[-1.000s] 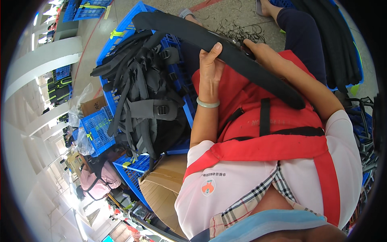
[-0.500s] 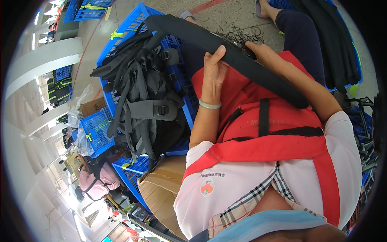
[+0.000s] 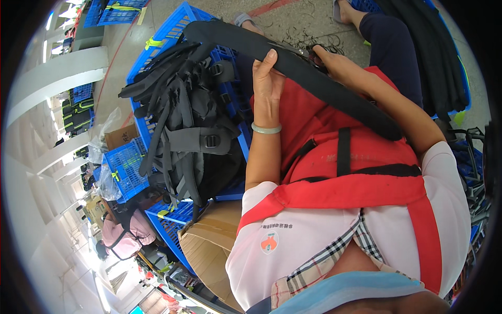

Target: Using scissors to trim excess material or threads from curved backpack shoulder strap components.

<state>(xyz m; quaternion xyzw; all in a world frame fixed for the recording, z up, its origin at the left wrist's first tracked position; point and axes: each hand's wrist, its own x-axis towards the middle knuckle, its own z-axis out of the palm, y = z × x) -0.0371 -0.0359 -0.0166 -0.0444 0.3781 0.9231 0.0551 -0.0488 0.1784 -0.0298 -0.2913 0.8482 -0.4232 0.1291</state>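
Note:
A long black padded strap slants across my lap, from over the blue crate at the upper left down to my right forearm. My left hand is closed on its middle part, thumb on top and fingers underneath. At the strap's far edge my right hand is closed around a small dark tool with a metal glint beside it. The strap partly hides this tool, and its kind is unclear. Left of my lap, a blue crate holds a heap of black and grey straps with buckles.
Loose black threads lie on the floor beyond my hands. At the right, another blue crate holds stacked black padded pieces. An open cardboard box is by my left side. A person in pink is farther off.
My left hand has shifted slightly left and toward the far side, still gripping the strap. My right hand has also moved a little left and away from me. The strap has shifted only slightly.

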